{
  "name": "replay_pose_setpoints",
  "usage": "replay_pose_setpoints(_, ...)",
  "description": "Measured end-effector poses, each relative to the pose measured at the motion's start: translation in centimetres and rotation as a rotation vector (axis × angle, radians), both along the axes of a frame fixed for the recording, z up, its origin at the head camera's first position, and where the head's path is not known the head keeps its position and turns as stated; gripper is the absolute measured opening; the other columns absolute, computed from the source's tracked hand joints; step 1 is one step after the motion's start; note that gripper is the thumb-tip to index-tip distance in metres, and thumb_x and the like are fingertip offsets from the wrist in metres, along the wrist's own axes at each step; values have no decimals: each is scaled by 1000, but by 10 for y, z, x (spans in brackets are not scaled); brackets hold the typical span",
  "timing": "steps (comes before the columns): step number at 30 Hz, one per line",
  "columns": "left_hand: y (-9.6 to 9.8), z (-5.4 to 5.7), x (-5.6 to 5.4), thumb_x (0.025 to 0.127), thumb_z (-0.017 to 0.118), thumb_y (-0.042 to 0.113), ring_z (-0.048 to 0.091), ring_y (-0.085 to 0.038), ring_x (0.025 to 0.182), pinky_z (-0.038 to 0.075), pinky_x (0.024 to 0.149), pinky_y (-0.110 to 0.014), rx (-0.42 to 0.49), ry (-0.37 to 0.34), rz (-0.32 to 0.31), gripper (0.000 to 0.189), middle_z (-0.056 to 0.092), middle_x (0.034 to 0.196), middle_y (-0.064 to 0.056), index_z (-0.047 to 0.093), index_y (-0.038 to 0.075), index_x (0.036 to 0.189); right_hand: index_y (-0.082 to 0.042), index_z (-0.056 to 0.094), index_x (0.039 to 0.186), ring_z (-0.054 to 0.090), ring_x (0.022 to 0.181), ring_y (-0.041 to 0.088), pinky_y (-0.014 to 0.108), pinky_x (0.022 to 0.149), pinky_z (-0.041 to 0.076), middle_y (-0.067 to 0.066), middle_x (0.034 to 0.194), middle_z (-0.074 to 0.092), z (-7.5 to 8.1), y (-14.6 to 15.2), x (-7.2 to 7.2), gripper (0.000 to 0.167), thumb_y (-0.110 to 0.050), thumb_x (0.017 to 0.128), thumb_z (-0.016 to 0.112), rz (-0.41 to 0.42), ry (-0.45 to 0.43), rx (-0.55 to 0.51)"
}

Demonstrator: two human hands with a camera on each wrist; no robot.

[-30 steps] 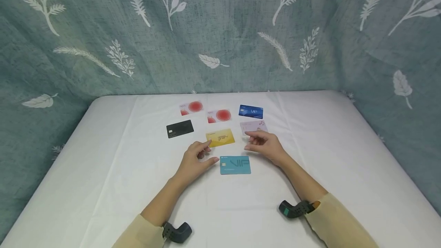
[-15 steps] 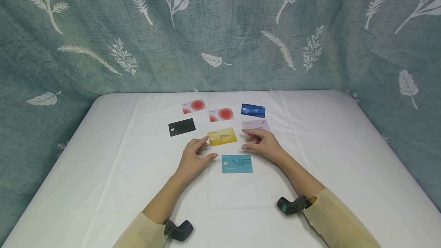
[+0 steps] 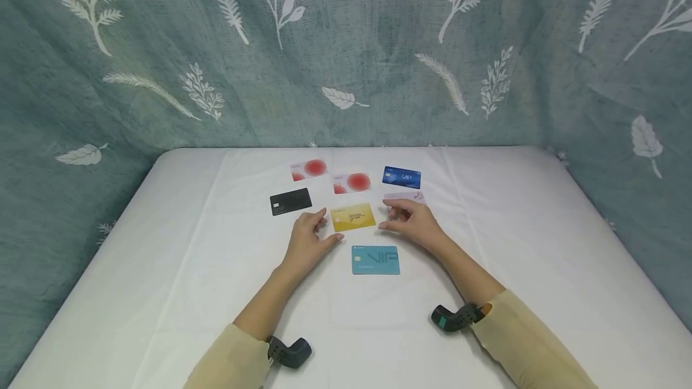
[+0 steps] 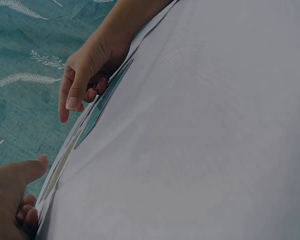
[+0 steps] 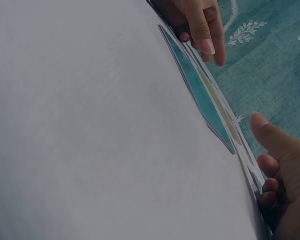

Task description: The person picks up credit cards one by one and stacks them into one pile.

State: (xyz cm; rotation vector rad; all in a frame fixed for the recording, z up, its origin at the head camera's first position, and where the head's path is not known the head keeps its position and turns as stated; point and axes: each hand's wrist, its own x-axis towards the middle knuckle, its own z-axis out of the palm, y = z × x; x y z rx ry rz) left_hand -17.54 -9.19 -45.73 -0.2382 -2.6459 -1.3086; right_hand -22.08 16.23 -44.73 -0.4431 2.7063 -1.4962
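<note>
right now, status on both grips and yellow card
Left grip empty, beside yellow card. Right grip empty, partly hiding lilac card. Yellow card flat between grips, nothing on it. Teal card nearer the person.

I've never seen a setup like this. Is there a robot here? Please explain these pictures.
There is no robot: a person works with bare hands, a left hand and a right hand. The wide view comes from a camera worn on the head. The two tilted views come from the left wrist camera and the right wrist camera.

On the white-covered table lie a card with a red circle, another like it, a black card, a blue card, a yellow card, a teal card and a pale purple card, partly hidden by the right hand.

Neither hand grips anything. The left is beside the yellow card; whether the right touches the purple one is unclear.
</note>
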Motion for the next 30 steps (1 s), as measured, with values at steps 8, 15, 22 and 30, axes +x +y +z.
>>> replay_pose_setpoints(8,5,1,-7,76,78,22,46,-24,97,41,86,-37,-42,6,43,63,54,99,-8,55,1,131,-3,64,121,49,73,17,23,64,40,3,85,62,4,-5,-5,55,-21,72,83,86,86,126)
replay_pose_setpoints(15,5,1,-12,77,77,26,42,-22,97,40,82,-35,-92,-50,28,64,50,100,-7,54,3,132,-5,62,124,49,73,16,25,65,41,2,84,62,6,-7,-11,60,-26,72,83,124,67,199)
replay_pose_setpoints(22,0,5,-16,78,77,23,44,-23,98,40,85,-36,-101,-112,-4,63,52,103,-8,53,3,133,-6,62,124,50,73,14,25,65,42,0,79,61,6,-9,-21,61,-29,72,83,138,-2,205)
replay_pose_setpoints(30,1,6,-16,81,74,28,42,-25,104,41,88,-38,-171,-145,-20,63,50,112,-11,51,7,136,-8,61,127,49,73,16,26,64,40,2,78,56,11,-11,-22,60,-28,74,81,157,-6,261)
